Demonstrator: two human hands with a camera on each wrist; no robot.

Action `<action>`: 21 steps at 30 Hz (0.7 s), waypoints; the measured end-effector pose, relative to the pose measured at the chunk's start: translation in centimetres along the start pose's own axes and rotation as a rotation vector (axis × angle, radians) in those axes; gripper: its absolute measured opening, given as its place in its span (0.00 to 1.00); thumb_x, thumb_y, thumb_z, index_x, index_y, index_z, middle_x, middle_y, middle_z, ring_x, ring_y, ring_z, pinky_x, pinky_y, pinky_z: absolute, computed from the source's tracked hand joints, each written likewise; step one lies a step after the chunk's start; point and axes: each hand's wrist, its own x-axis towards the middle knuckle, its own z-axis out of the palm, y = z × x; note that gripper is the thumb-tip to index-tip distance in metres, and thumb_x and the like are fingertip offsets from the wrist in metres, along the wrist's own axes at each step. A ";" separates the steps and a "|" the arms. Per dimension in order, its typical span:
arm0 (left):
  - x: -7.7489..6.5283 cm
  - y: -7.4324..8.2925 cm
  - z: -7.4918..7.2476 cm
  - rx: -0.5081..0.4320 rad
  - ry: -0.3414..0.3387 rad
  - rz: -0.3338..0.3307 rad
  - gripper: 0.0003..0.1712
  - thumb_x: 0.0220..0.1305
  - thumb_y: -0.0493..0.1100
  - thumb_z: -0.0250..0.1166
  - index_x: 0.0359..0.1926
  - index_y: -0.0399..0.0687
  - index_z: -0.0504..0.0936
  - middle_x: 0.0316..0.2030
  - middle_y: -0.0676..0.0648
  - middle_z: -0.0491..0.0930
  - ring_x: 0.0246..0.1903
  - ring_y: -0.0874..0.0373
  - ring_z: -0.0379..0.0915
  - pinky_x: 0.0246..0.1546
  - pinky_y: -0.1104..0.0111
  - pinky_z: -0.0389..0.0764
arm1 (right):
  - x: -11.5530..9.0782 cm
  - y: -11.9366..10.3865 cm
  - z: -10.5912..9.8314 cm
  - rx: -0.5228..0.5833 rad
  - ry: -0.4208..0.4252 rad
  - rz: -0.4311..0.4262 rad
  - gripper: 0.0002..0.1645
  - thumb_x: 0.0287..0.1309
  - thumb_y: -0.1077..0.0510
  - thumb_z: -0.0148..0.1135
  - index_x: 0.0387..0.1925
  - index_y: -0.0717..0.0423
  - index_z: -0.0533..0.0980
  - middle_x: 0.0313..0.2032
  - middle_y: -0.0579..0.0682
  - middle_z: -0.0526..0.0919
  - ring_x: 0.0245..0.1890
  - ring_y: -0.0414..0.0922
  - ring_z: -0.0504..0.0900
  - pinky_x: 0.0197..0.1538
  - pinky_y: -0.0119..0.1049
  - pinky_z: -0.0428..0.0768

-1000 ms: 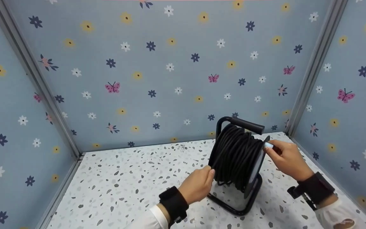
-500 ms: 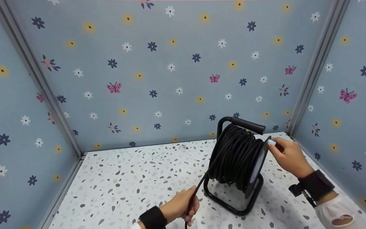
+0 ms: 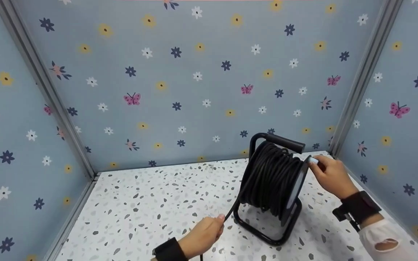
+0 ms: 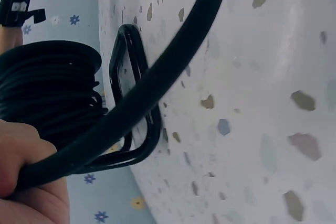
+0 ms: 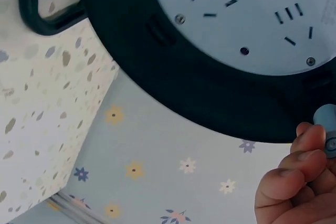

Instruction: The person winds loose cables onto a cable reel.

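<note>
A black cable reel (image 3: pixel 271 183) stands on its tubular frame, wound with many turns of black cable. My left hand (image 3: pixel 202 235) grips the cable in front of the reel, to its left. From that hand the cable (image 4: pixel 139 98) curves away over the tabletop in the left wrist view, and its end is out of sight. With thumb and fingers, my right hand (image 3: pixel 331 177) pinches a pale blue crank knob (image 5: pixel 326 119) at the rim of the reel's right flange (image 5: pixel 157 72). That flange has a pale grey disc (image 5: pixel 231 30) at its middle.
The reel's carrying handle (image 3: pixel 285 142) rises at the back. Below it, the frame's lower loop (image 3: pixel 263 237) rests on the speckled white tabletop (image 3: pixel 151 203). Flower-print panels (image 3: pixel 194 90) enclose the table at the back and both sides.
My left hand has moved from beside the reel down and left, drawing a stretch of cable off it. The right hand stays on the knob, which has shifted only slightly.
</note>
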 end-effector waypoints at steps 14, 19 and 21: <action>3.6 3.2 1.8 0.054 0.129 0.072 0.35 0.90 0.49 0.42 0.15 0.55 0.61 0.13 0.60 0.59 0.16 0.66 0.51 0.24 0.74 0.59 | -0.4 2.6 1.3 -0.121 -0.128 0.055 0.19 0.81 0.58 0.60 0.60 0.70 0.80 0.20 0.46 0.76 0.18 0.38 0.69 0.31 0.40 0.71; 4.8 4.1 2.0 -0.009 0.116 0.067 0.35 0.90 0.50 0.41 0.16 0.57 0.60 0.13 0.59 0.60 0.16 0.65 0.51 0.24 0.73 0.59 | -0.6 3.4 1.7 -0.135 -0.176 0.072 0.17 0.82 0.58 0.58 0.56 0.70 0.80 0.21 0.48 0.79 0.18 0.40 0.73 0.29 0.40 0.73; 5.3 4.4 2.1 -0.052 0.111 0.059 0.34 0.90 0.50 0.41 0.16 0.57 0.59 0.13 0.59 0.59 0.15 0.64 0.51 0.22 0.73 0.57 | -0.7 3.7 2.0 -0.132 -0.188 0.087 0.16 0.83 0.57 0.57 0.54 0.68 0.81 0.20 0.47 0.78 0.17 0.40 0.72 0.27 0.39 0.71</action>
